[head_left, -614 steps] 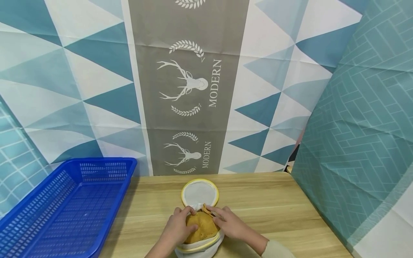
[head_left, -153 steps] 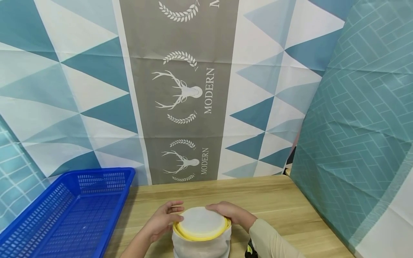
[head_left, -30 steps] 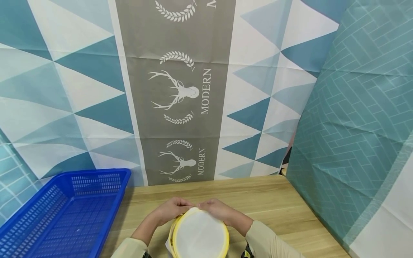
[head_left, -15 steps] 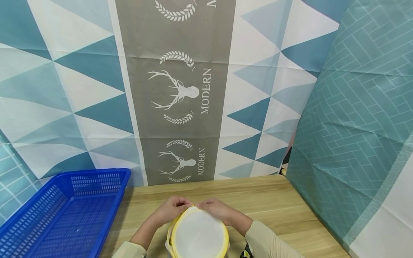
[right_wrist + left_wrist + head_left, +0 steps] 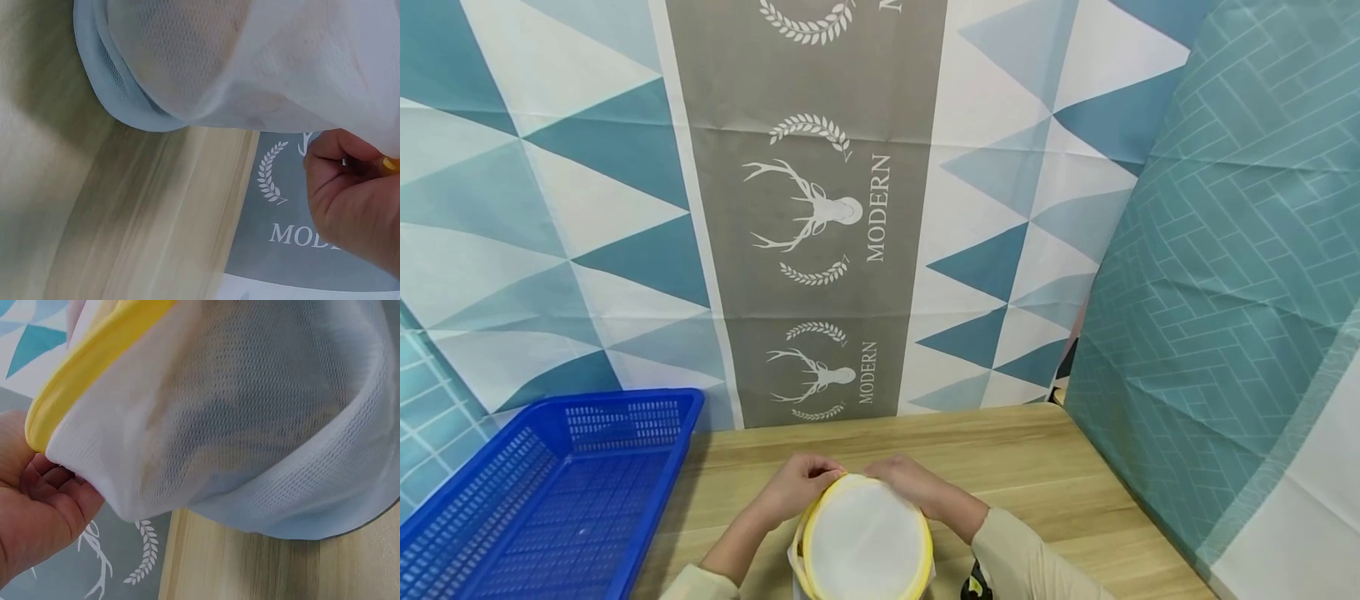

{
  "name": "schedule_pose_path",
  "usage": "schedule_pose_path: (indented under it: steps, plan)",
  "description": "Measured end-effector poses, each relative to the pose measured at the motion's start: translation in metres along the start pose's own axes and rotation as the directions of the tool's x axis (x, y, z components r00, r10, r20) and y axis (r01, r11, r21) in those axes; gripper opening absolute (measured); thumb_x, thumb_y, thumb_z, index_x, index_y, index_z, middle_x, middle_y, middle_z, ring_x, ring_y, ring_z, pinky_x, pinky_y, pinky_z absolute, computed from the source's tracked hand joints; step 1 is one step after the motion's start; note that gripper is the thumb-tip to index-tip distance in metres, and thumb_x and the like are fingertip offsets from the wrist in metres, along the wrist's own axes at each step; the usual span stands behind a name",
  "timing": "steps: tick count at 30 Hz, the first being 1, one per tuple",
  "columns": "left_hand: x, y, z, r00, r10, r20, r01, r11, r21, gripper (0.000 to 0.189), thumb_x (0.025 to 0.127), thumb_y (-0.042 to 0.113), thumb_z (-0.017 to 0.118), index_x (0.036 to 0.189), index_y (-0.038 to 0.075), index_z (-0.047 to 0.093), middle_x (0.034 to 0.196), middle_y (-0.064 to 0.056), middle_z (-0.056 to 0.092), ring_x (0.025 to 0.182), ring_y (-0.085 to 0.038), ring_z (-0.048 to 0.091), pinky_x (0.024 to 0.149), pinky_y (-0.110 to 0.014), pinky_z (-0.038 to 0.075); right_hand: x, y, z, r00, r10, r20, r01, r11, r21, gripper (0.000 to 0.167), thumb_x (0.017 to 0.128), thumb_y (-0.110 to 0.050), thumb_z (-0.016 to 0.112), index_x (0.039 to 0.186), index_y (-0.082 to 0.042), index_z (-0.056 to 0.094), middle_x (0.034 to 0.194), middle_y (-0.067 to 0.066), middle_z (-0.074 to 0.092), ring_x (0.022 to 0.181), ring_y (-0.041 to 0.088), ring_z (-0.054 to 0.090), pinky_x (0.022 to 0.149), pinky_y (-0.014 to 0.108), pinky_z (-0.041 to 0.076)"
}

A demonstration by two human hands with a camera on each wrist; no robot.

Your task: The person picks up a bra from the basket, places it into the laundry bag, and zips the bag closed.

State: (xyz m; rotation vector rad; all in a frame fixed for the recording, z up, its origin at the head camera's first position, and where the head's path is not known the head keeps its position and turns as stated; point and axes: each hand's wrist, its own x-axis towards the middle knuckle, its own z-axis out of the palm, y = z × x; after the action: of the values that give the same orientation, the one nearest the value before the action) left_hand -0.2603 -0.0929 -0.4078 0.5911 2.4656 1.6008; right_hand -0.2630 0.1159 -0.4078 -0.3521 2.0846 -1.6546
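Observation:
A white mesh laundry bag with a round, yellow-edged lid stands at the table's near edge. Its lid lies over the opening; on the left side a gap shows between the lid and the lower yellow rim. Through the mesh in the left wrist view, a brownish shape shows dimly inside. My left hand pinches the yellow edge at the far side of the bag. Just right of it, my right hand holds the edge too, thumb and fingers curled round a bit of yellow in the right wrist view.
A blue plastic basket stands on the left. The wooden table runs back to a patterned cloth wall, with a teal cloth along the right side. A dark thing shows by the right sleeve.
Twenty seconds ago the lid was folded back and both hands were at a brown thing in the opening; the lid now covers it. Lately, my right hand has shifted slightly rightward along the edge.

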Motion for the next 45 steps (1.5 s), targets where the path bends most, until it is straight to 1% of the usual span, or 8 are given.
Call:
schedule_pose_path:
  steps: [3,7,10,15,24,33,39,45]
  plan:
    - [0.000,0.002,0.002,1.000,0.003,-0.011,-0.004,1.000,-0.003,0.023,0.093,0.015,0.057,0.100,-0.004,0.068,0.091,-0.010,0.068,0.075,-0.013,0.058,0.061,-0.023,0.050,0.002,-0.002,0.000,1.000,-0.001,0.020,0.001,1.000,-0.003,0.035,0.094,-0.031,0.047,0.092,-0.002,0.065,0.069,0.000,0.061,0.054,0.008,0.059,0.050,0.020,0.050]
    - [0.001,0.004,0.004,1.000,0.003,-0.025,-0.003,1.000,-0.008,0.023,0.093,0.015,0.057,0.100,-0.004,0.067,0.090,-0.009,0.068,0.074,-0.013,0.058,0.060,-0.022,0.050,0.002,-0.006,0.001,0.998,-0.014,0.059,0.016,0.999,-0.033,0.038,0.096,-0.034,0.047,0.107,-0.002,0.066,0.078,0.002,0.065,0.060,0.009,0.062,0.054,0.023,0.053]
    - [0.000,0.005,0.005,1.000,0.003,-0.029,-0.003,1.000,-0.013,0.023,0.093,0.015,0.057,0.100,-0.004,0.067,0.089,-0.009,0.068,0.074,-0.013,0.058,0.060,-0.022,0.050,0.002,-0.008,0.001,0.998,-0.026,0.065,0.031,0.996,-0.080,0.035,0.098,-0.031,0.047,0.111,-0.004,0.065,0.082,0.003,0.066,0.062,0.009,0.062,0.055,0.025,0.053]
    - [-0.001,0.006,0.005,0.999,0.008,-0.048,-0.008,1.000,-0.004,0.023,0.093,0.015,0.057,0.099,-0.004,0.067,0.088,-0.009,0.067,0.072,-0.013,0.057,0.059,-0.022,0.049,0.000,-0.010,0.002,0.998,-0.030,0.058,0.035,0.995,-0.092,0.033,0.098,-0.029,0.048,0.108,-0.003,0.065,0.082,0.004,0.067,0.060,0.008,0.063,0.055,0.026,0.054]
    - [-0.004,0.007,0.006,0.995,0.046,-0.083,-0.043,0.998,0.038,0.021,0.093,0.015,0.057,0.096,-0.003,0.067,0.084,-0.009,0.067,0.068,-0.009,0.055,0.057,-0.020,0.047,0.002,-0.006,0.003,0.999,-0.031,0.028,0.033,0.997,-0.071,0.032,0.097,-0.027,0.049,0.105,-0.001,0.066,0.078,0.002,0.067,0.058,0.007,0.062,0.053,0.024,0.053]
    - [-0.009,0.008,0.005,0.996,0.030,-0.089,-0.027,0.999,0.035,0.022,0.093,0.016,0.057,0.098,-0.003,0.067,0.086,-0.009,0.067,0.071,-0.012,0.057,0.059,-0.021,0.048,-0.001,-0.008,0.005,0.999,-0.032,0.033,0.034,0.998,-0.049,0.035,0.097,-0.028,0.049,0.108,0.001,0.065,0.079,0.002,0.067,0.060,0.007,0.062,0.054,0.024,0.054]
    - [-0.010,0.009,0.005,0.993,0.018,-0.113,-0.013,0.999,0.046,0.020,0.092,0.014,0.057,0.097,-0.003,0.067,0.087,-0.009,0.067,0.073,-0.012,0.057,0.060,-0.021,0.048,-0.003,-0.007,0.004,0.999,-0.043,0.023,0.044,0.998,-0.041,0.034,0.098,-0.025,0.047,0.106,0.003,0.065,0.079,0.001,0.065,0.059,0.006,0.061,0.053,0.023,0.053]
    - [-0.012,0.010,0.006,0.993,0.015,-0.116,-0.010,0.999,0.039,0.019,0.092,0.013,0.057,0.097,-0.003,0.067,0.087,-0.009,0.067,0.073,-0.013,0.058,0.059,-0.021,0.048,-0.003,-0.006,0.003,0.999,-0.040,0.029,0.040,0.999,-0.030,0.035,0.097,-0.027,0.048,0.105,0.003,0.065,0.078,0.000,0.065,0.059,0.006,0.061,0.054,0.022,0.052]
